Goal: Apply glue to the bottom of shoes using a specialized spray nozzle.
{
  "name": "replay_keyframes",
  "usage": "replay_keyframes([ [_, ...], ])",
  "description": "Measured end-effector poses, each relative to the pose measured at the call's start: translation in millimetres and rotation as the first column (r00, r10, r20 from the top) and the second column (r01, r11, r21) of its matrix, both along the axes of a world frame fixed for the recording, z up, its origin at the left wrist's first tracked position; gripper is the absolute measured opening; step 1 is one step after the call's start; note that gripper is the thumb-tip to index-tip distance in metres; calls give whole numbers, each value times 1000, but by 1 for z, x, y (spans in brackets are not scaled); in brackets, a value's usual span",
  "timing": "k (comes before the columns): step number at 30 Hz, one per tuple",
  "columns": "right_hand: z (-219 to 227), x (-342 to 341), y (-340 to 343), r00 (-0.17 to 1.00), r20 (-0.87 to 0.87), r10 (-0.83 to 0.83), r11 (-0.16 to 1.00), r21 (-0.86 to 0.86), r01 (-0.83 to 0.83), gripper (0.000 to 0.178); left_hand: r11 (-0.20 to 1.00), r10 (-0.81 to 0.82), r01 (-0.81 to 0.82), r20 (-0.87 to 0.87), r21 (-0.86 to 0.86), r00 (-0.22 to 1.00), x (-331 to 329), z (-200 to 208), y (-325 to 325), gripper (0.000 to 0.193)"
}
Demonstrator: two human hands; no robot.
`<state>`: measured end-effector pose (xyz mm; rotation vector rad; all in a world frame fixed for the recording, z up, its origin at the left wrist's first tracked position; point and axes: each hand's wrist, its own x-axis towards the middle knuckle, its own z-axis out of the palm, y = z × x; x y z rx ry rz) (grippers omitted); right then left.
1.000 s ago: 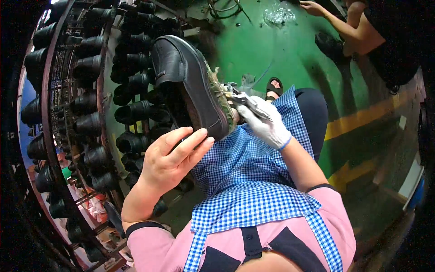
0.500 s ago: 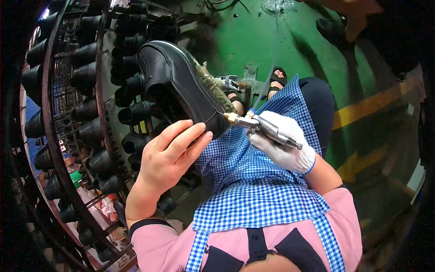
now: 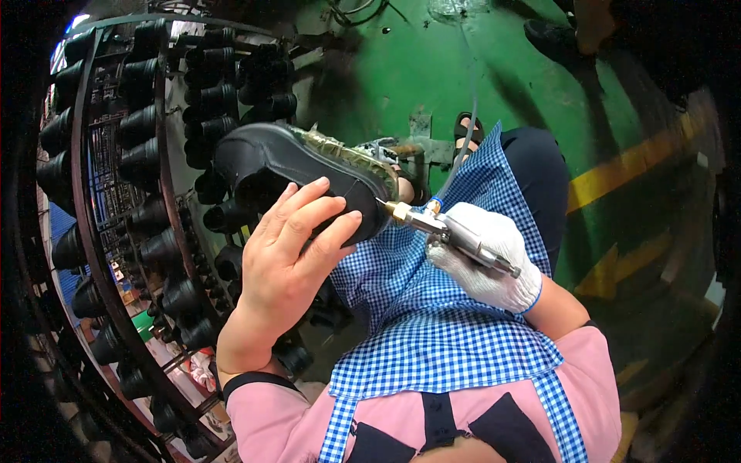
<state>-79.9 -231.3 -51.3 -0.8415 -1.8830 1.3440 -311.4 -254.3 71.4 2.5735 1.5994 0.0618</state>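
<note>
A black leather shoe (image 3: 297,166) is held up in front of my lap, its toe end pointing far left. My bare left hand (image 3: 297,239) is closed on its near side, fingers lying over the upper around the heel; the thumb is hidden. In a white knit glove, my right hand (image 3: 490,255) wraps round a metal spray gun (image 3: 463,235). The gun's thin brass-based tip meets or nearly meets the shoe's heel end. From the gun a clear hose (image 3: 471,127) runs away across the floor. Ragged yellowish film (image 3: 347,150) clings along the sole edge.
Metal racks (image 3: 166,185) filled with many dark shoes stand close on my left. A metal pedal-like fixture (image 3: 421,150) sits near my sandalled feet. On the green floor (image 3: 525,85), a yellow line (image 3: 633,166) runs at right. Another person's dark shoe (image 3: 552,38) shows at far right.
The shoe has turned and its toe end has come down and nearer, showing more of its side. My left fingers have shifted with it. The gun stays at the heel end.
</note>
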Motion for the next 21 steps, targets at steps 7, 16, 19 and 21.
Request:
replay_keyframes([
  [7,0,1,14,998,-18,-65,998,-18,65,18,995,99,-100,46,12,994,11,-8,25,50],
  [16,-7,-33,48,969,-152,-194,981,-31,192,14,952,250,-232,-71,197,966,13,-12,74,43],
  [19,-11,-51,60,940,-230,-253,965,6,262,14,938,296,-261,-132,227,946,2,-14,89,37],
  [21,-13,-60,65,947,-215,-237,968,24,248,15,926,332,-284,-179,248,926,-6,-15,95,36],
])
